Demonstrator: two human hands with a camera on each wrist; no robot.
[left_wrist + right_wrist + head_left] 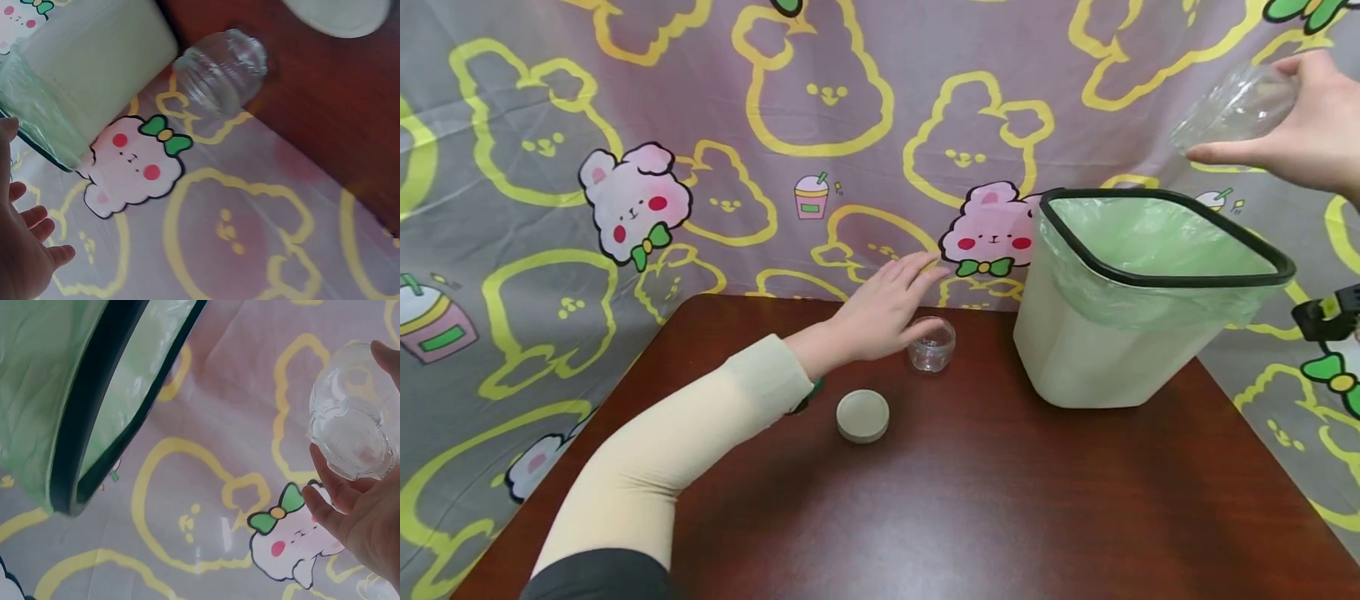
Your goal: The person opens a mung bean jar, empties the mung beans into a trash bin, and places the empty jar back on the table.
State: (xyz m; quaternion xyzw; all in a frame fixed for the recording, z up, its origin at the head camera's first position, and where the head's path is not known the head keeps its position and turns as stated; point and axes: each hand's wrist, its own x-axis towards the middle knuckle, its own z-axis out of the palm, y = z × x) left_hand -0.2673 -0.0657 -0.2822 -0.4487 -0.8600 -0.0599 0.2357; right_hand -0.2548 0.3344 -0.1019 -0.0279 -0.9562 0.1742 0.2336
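Observation:
High at the right, my right hand (1318, 125) grips a clear, see-through container (1240, 104), tilted above the waste bin (1097, 342). Thumb and fingers hold its sides in the right wrist view, where its lobed end (350, 434) faces the camera. My left hand (887, 308) hovers over the table with fingers extended and nothing in its grasp. Just beside its thumb in the head view stands a small clear jar (932, 354), open at the top. A round, pale lid (862, 416) lies flat on the table nearer to me.
The pale bin has a black rim (1165, 279) and a green liner bag (1150, 308) folded over it. It stands at the right of the dark wooden table (970, 500). A small dark green object (807, 398) is mostly hidden behind my left sleeve. A patterned curtain (865, 75) hangs behind.

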